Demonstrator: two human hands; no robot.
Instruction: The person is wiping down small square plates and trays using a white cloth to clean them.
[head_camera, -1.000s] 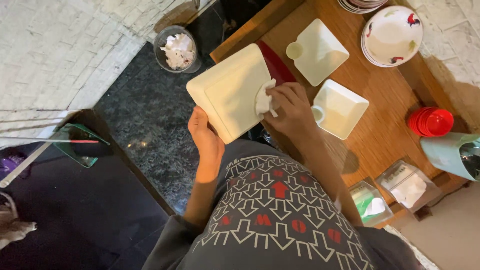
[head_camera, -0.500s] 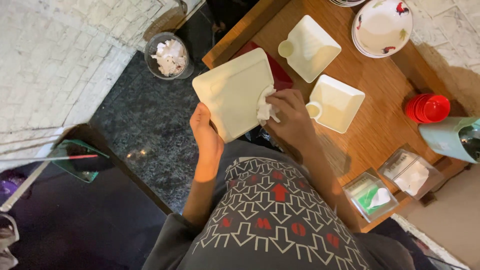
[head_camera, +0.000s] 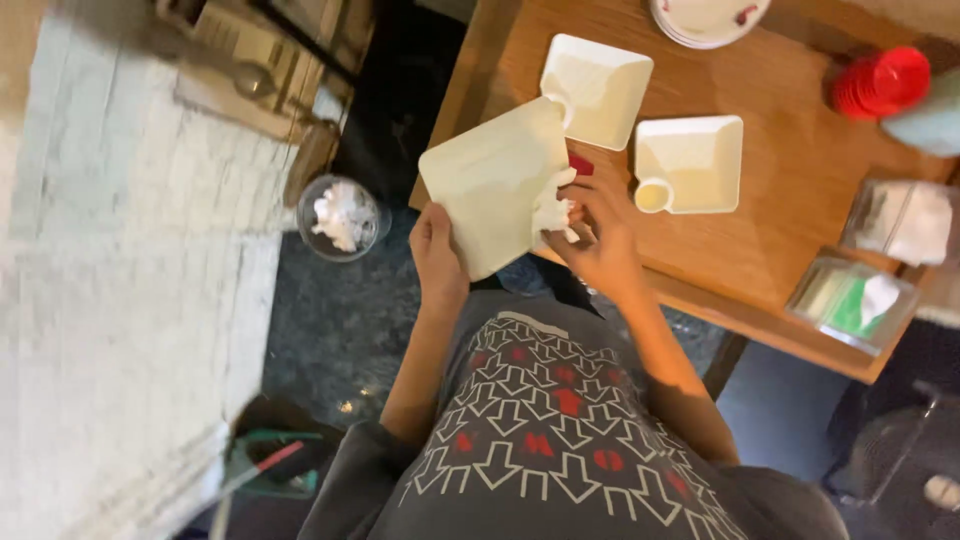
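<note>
My left hand (head_camera: 436, 243) grips the lower left edge of a cream square plate (head_camera: 492, 181), held tilted over the corner of a wooden table (head_camera: 780, 250). My right hand (head_camera: 598, 235) presses a crumpled white tissue (head_camera: 552, 212) against the plate's right edge. A red object (head_camera: 580, 164) peeks out behind the plate.
On the table lie two more square plates (head_camera: 596, 86) (head_camera: 690, 162), each with a small sauce well, a stack of round plates (head_camera: 706, 15), red cups (head_camera: 882, 80) and two clear tissue boxes (head_camera: 893, 222) (head_camera: 850, 302). On the dark floor stands a round bin (head_camera: 340, 216) with crumpled tissues.
The view has shifted, so the table and plates now sit further right and up. My right hand with the tissue has slid down along the plate's right edge.
</note>
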